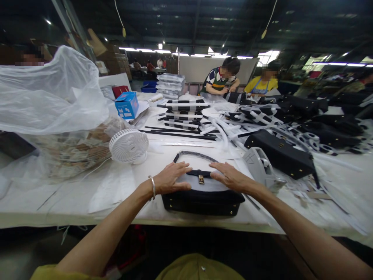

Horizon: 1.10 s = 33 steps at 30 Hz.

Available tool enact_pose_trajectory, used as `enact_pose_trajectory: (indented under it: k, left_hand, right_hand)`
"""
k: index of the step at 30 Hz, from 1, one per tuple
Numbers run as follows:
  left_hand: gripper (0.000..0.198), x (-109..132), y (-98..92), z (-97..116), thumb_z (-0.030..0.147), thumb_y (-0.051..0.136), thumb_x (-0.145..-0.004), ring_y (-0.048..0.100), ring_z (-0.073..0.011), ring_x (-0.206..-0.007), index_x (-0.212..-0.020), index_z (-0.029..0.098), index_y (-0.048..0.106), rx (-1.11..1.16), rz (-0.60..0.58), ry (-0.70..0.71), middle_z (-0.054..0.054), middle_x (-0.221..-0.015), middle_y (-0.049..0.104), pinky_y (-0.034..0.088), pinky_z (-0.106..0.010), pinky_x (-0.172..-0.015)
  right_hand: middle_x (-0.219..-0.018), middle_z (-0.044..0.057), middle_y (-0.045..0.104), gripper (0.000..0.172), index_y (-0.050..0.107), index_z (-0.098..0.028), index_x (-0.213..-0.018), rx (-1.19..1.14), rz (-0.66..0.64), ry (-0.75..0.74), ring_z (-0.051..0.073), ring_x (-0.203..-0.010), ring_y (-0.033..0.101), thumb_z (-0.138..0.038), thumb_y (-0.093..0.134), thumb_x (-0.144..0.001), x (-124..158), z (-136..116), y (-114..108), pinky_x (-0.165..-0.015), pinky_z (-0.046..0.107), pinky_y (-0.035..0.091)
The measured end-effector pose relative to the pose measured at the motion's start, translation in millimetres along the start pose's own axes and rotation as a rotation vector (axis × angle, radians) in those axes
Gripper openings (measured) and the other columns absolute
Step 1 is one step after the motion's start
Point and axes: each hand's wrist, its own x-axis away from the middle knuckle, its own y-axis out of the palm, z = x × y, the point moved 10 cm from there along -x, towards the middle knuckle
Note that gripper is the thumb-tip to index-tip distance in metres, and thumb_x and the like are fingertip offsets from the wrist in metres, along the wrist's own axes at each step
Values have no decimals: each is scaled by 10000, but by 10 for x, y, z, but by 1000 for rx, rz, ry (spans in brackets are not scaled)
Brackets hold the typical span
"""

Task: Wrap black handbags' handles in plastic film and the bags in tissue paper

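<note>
A black handbag lies on the white table in front of me, its base edge with small metal studs toward me. A whitish sheet covers much of its upper face, and a gold clasp on a dark strap shows in the middle. The bag's handle, wrapped in clear film, arches at the far side. My left hand rests flat on the left of the sheet, fingers spread. On the right side my right hand lies likewise with fingers stretched out. Neither hand grips anything.
A white fan and a clear plastic bag of scraps stand left. A grey tape dispenser and another black bag sit right. Wrapped bags are stacked beyond. Two people work across the table.
</note>
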Motion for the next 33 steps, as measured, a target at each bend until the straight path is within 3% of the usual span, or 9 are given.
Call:
enact_pose_trajectory:
  k: [3, 5, 8, 13, 18, 23, 28, 33]
  left_hand:
    - [844, 133, 207, 254, 673, 617, -776, 328, -328, -1411, -1453, 230, 376, -13, -41, 82, -149, -1517, 386, 213, -572, -1138]
    - [800, 196, 338, 292, 568, 674, -789, 363, -318, -1395, -1449, 229, 374, -54, -4, 75, -145, -1500, 415, 207, -577, -1140]
    - [701, 236, 442, 273, 330, 663, -852, 378, -263, -1391, -1463, 246, 331, -106, 70, 64, -107, -1506, 419, 213, -548, -1150]
    - [715, 83, 406, 170, 119, 587, -841, 425, -255, -1358, -1476, 270, 296, -205, 100, -4, -75, -1501, 433, 320, -530, -1106]
    - [593, -99, 534, 129, 41, 430, -874, 516, -278, -1269, -1433, 234, 388, -352, 134, -62, -100, -1410, 537, 418, -540, -1022]
    - [666, -40, 751, 100, -13, 351, -873, 413, -294, -1360, -1477, 266, 329, -443, 258, -50, -88, -1487, 448, 325, -582, -1096]
    - [668, 86, 774, 143, 69, 421, -909, 340, -293, -1405, -1488, 367, 273, -402, 248, 47, -31, -1532, 387, 265, -613, -1126]
    - [647, 146, 738, 153, 128, 503, -909, 342, -296, -1403, -1468, 387, 307, -438, 258, 41, -15, -1539, 375, 276, -606, -1127]
  right_hand:
    - [-1484, 142, 443, 760, 421, -180, -1457, -36, -90, -167, 315, -1363, 409, -580, 601, -837, 283, -402, 201, -1123, 476, 326]
    - [-1490, 167, 424, 868, 391, -156, -1472, 38, -74, -180, 343, -1379, 381, -484, 740, -748, 409, -492, 381, -1120, 509, 336]
    - [-1481, 170, 433, 821, 391, -144, -1466, 139, 56, -177, 334, -1385, 375, -279, 757, -743, 438, -478, 516, -1105, 533, 361]
    - [-1388, 140, 554, 675, 496, -173, -1390, 209, 202, -223, 306, -1303, 495, -152, 709, -749, 160, -360, 393, -1045, 491, 453]
    - [-1311, 102, 627, 535, 565, -184, -1327, 290, 299, -322, 266, -1243, 559, -97, 616, -802, -6, -269, 499, -1018, 436, 488]
    - [-1364, 124, 578, 539, 549, -140, -1348, 395, 505, -311, 259, -1260, 544, 19, 409, -852, 116, -197, 771, -1049, 459, 457]
    - [-1428, 118, 515, 605, 468, -140, -1418, 351, 482, -307, 254, -1308, 492, 18, 356, -845, 146, -207, 815, -1083, 475, 421]
    - [-1474, 96, 468, 690, 408, -154, -1455, 289, 418, -303, 263, -1343, 443, 8, 407, -784, 159, -236, 757, -1107, 483, 385]
